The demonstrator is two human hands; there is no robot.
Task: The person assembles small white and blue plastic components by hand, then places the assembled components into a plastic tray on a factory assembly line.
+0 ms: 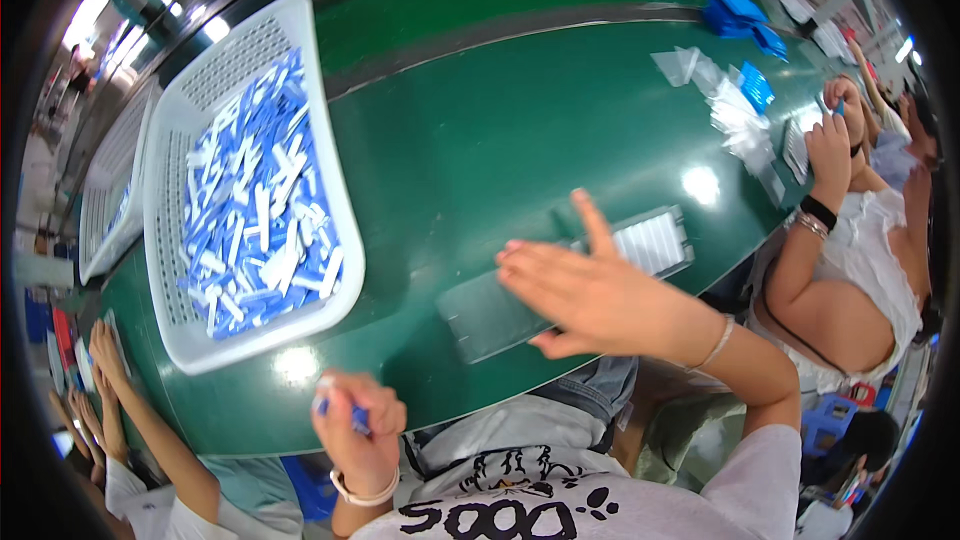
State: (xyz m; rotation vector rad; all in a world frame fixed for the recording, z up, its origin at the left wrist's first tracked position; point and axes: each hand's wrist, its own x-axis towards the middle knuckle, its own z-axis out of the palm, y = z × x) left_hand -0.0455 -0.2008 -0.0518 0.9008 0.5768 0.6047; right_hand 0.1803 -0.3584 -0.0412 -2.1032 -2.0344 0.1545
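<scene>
My left hand point(362, 428), near the table's front edge, has its fingers closed on a small blue plastic piece point(360, 420); most of the piece is hidden by the fingers. My right hand point(590, 295) is open, fingers stretched out, over a clear plastic tray point(478, 325) lying on the table. White slim pieces point(650, 243) lie side by side at the tray's right end. The hand covers the tray's middle, and I cannot tell whether it touches it. To the left, a white perforated basket point(350, 270) holds many loose blue and white slim plastic pieces point(262, 205).
The green table point(450, 140) carries clear plastic bags point(740, 120) and blue packets point(735, 15) at the far right. Co-workers' hands point(835, 140) work at the right, and others point(105, 355) at the left. A second basket point(105, 210) stands beyond the first.
</scene>
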